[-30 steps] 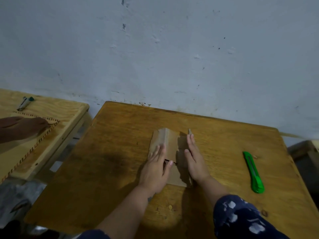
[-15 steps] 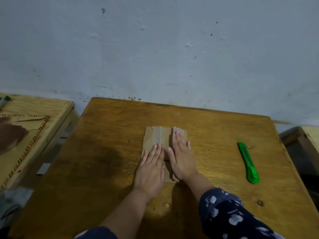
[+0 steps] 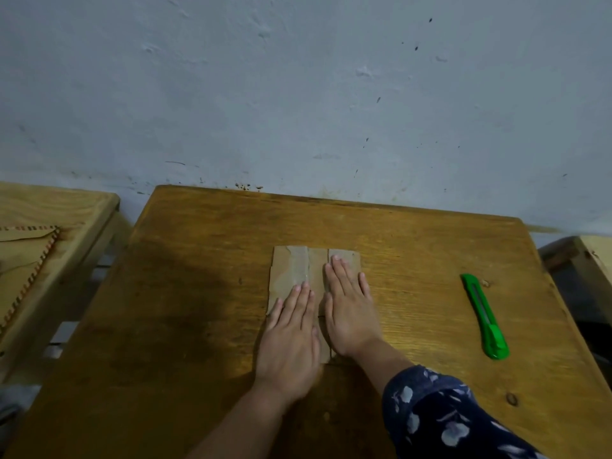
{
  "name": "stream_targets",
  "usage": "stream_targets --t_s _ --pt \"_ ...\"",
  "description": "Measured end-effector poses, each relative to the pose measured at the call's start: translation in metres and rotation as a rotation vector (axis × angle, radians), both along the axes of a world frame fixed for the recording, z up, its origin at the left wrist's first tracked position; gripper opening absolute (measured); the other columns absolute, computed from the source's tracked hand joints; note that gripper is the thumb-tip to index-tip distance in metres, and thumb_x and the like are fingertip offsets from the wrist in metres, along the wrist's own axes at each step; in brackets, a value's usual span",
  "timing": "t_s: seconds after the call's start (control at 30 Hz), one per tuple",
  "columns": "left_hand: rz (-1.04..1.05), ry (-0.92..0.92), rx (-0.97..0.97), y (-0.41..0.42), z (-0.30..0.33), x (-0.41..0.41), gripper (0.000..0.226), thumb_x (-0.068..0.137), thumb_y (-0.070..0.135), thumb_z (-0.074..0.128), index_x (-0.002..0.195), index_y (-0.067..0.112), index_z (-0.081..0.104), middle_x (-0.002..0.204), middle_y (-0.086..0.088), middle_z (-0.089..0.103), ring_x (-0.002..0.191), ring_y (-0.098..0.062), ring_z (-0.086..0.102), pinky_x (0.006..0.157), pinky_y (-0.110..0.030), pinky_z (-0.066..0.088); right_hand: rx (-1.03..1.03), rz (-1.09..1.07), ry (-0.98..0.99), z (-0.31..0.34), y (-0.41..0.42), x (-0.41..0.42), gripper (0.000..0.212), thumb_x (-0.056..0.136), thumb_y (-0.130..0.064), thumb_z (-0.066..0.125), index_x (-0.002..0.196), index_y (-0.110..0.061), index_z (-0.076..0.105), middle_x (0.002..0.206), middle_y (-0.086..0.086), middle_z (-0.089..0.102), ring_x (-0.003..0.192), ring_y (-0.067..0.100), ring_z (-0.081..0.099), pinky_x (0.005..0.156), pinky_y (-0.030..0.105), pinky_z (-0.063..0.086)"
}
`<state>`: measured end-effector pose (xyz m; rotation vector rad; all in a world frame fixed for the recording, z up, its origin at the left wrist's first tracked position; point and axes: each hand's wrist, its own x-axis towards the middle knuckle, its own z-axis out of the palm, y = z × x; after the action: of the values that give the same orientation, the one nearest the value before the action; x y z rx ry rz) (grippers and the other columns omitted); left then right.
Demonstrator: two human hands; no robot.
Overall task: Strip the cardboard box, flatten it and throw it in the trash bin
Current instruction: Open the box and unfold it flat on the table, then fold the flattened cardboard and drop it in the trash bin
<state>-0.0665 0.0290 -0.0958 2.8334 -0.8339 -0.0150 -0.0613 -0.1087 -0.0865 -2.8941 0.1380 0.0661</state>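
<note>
Cardboard lies pressed flat beneath both hands near the middle of the tabletop [image 3: 205,260]. Both the left hand [image 3: 288,339] and the right hand [image 3: 349,309] are spread open, palms down, fingers straight and close together, gripping nothing; they sit side by side and nearly touch, the right reaching a little farther toward the wall. Their weight seems meant to crush the folds so that the panels stay down rather than spring back up. The cardboard box [image 3: 291,270] is already opened out into a low stack of flaps, its far edge showing bare beyond the fingertips, with creases running from near to far and a patch of glossy tape on the left panel. Flattening looks almost done; the throwing away is not yet begun, and no trash bin is in view.

To the right, well apart from the cardboard, a green utility knife [image 3: 484,316] lies along the tabletop, set out of the way where the pressing hands cannot catch it; whether its blade is retracted is too small to tell. A dark floral sleeve [image 3: 440,412] covers the right forearm at the near edge. Off to the left stands a paler wooden table [image 3: 56,207] carrying a brown piece with stitched edging [image 3: 23,256], and behind everything rises a scuffed pale wall [image 3: 298,94]
</note>
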Motion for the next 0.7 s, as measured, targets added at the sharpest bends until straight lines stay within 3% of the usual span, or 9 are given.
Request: stream_targets --t_s 0.17,0.27,0.37,0.47,0.53,0.57,0.63,0.7 --pt "0.012 0.011 0.016 0.001 0.001 -0.003 0.056 0.095 0.031 0.019 0.144 0.008 0.034 0.154 -0.009 0.028 0.144 -0.021 0.024 0.11 -0.044 0.019 0.01 -0.05 0.002 0.0 0.002 -0.003 0.068 0.088 -0.04 -0.005 0.151 -0.017 -0.003 0.16 0.0 -0.01 0.145 0.01 -0.017 0.116 0.037 -0.015" --pt "0.021 0.02 0.014 0.002 0.002 -0.003 0.056 0.095 0.032 0.019 0.144 0.011 0.036 0.154 -0.007 0.03 0.143 -0.021 0.025 0.111 -0.049 0.016 -0.002 -0.261 0.017 -0.004 0.007 -0.007 0.069 0.087 -0.05 -0.002 0.151 -0.023 -0.008 0.157 0.01 -0.02 0.143 0.023 -0.026 0.112 0.046 -0.023" --pt "0.022 0.032 0.004 0.003 -0.001 -0.002 0.057 0.095 0.033 0.017 0.145 0.012 0.033 0.155 -0.006 0.027 0.145 -0.022 0.02 0.111 -0.05 0.014 0.052 -0.427 0.092 -0.003 0.012 -0.012 0.068 0.088 -0.059 -0.001 0.151 -0.032 -0.004 0.159 0.014 -0.012 0.144 0.031 -0.022 0.108 0.053 -0.025" --pt "0.026 0.048 -0.024 0.003 -0.005 -0.002 0.06 0.095 0.037 0.008 0.149 0.015 0.023 0.158 -0.003 0.014 0.147 -0.02 0.006 0.114 -0.048 0.007 0.182 -0.466 0.08 0.006 0.016 -0.014 0.057 0.097 -0.051 0.014 0.151 -0.034 0.005 0.161 0.008 -0.002 0.146 0.024 -0.015 0.111 0.055 -0.02" --pt "0.046 0.06 -0.067 0.006 -0.006 -0.005 0.064 0.095 0.042 -0.004 0.15 0.016 0.017 0.159 -0.002 0.009 0.147 -0.018 0.0 0.117 -0.046 0.003 0.286 -0.517 0.04 0.013 0.021 -0.012 0.053 0.098 -0.047 0.027 0.149 -0.033 0.02 0.16 0.005 0.011 0.148 0.02 -0.003 0.112 0.055 -0.016" --pt "0.058 0.063 -0.102 0.008 -0.005 -0.008 0.067 0.095 0.045 -0.009 0.15 0.017 0.017 0.158 -0.001 0.009 0.147 -0.017 0.001 0.119 -0.045 0.004 0.336 -0.551 0.01 0.018 0.025 -0.011 0.052 0.097 -0.044 0.035 0.147 -0.033 0.029 0.158 0.003 0.019 0.147 0.021 0.007 0.115 0.055 -0.011" --pt "0.062 0.072 -0.183 0.015 -0.003 -0.013 0.07 0.092 0.048 -0.014 0.149 0.019 0.015 0.158 0.002 0.007 0.147 -0.013 -0.001 0.121 -0.043 0.005 0.459 -0.615 -0.071 0.029 0.032 -0.011 0.048 0.091 -0.039 0.052 0.138 -0.033 0.044 0.148 0.001 0.032 0.139 0.022 0.03 0.117 0.052 0.015" --pt "0.045 0.109 -0.269 0.022 -0.002 -0.017 0.069 0.091 0.05 -0.015 0.149 0.023 0.011 0.158 0.008 0.004 0.146 -0.007 -0.006 0.121 -0.038 0.002 0.565 -0.64 -0.139 0.042 0.038 -0.017 0.047 0.087 -0.033 0.061 0.133 -0.031 0.049 0.141 0.0 0.033 0.129 0.022 0.041 0.108 0.042 0.037"
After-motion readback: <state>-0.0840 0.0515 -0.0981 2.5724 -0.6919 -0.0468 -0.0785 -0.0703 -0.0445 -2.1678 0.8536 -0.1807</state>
